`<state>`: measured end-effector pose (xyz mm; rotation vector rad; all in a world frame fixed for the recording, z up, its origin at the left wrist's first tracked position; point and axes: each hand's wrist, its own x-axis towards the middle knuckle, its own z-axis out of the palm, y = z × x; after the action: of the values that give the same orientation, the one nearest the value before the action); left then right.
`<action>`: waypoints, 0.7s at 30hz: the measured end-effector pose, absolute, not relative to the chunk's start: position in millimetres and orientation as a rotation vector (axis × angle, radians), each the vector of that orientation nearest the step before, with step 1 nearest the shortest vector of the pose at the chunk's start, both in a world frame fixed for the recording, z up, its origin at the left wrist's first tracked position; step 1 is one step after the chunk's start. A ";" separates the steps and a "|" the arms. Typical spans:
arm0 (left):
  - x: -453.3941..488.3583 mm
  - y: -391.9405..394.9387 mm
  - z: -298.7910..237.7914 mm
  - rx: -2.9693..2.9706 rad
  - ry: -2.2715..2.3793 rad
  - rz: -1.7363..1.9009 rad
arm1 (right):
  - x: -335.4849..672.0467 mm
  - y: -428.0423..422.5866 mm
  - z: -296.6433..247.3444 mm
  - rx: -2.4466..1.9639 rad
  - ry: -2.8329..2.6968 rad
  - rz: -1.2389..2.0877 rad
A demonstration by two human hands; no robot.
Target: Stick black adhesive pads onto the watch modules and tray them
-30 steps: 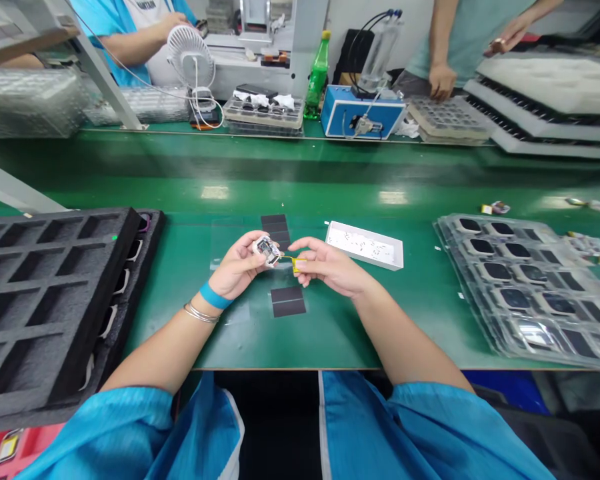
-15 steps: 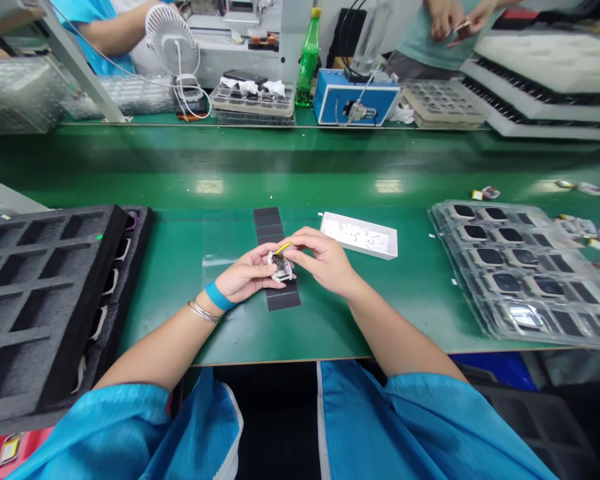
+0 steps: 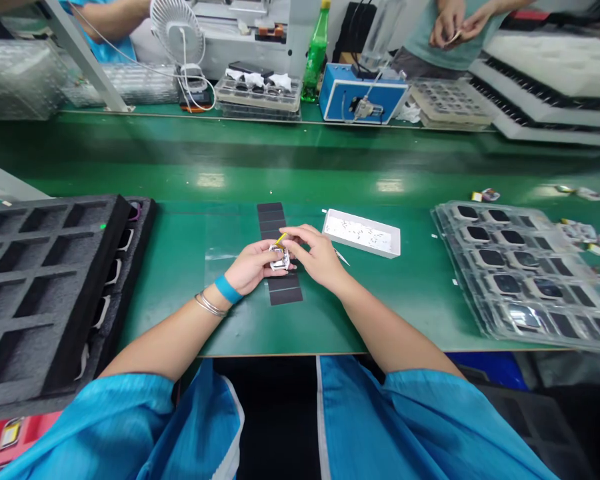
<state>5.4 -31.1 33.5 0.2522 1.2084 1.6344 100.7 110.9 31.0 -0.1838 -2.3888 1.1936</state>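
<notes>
My left hand (image 3: 253, 265) is closed round a small white watch case (image 3: 279, 257), its open side with the electronics facing up. A thin yellow piece (image 3: 281, 239), perhaps a battery seen edge-on, stands tilted at the top of the case. My right hand (image 3: 316, 257) pinches at this piece from the right, its fingertips close to the case. Past the back of my right hand shows a thin pale pointed tool (image 3: 342, 257); its other end is hidden. Beneath both hands a strip of black rectangular pads (image 3: 285, 295) lies on the green table.
A shallow white box (image 3: 363, 232) with tiny dark parts lies right of my hands. Clear trays (image 3: 520, 267) with watch screens are stacked at right. Black foam trays (image 3: 45, 287) with watch cases stand at left. A co-worker's hands (image 3: 457, 27) work across the bench.
The watch case has tipped, so its inside shows at another angle. Both hands have shifted slightly, and the pointed tool now shows beside my right hand. The view has moved a little.
</notes>
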 end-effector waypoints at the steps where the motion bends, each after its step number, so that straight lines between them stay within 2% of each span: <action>1: 3.2 -31.2 34.0 0.232 1.230 1.652 | 100.8 113.3 29.3 -0.208 -2.417 1.178; 7: -18.5 -40.1 39.6 0.115 1.327 1.821 | 99.7 117.4 18.7 0.021 -2.931 0.774; 10: -21.2 -41.9 39.2 0.124 1.322 1.790 | 87.5 109.6 11.2 -0.009 -2.995 0.620; 16: -10.8 -38.2 35.2 0.171 1.282 1.670 | 83.4 115.6 12.7 -0.188 -2.834 0.689; 21: -10.4 -37.5 33.3 0.153 1.252 1.688 | 102.5 122.7 18.3 -0.159 -2.857 0.718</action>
<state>-10.4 -37.5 33.3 0.1526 1.2523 1.6879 102.5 122.7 18.3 -0.1593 -2.8565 0.7181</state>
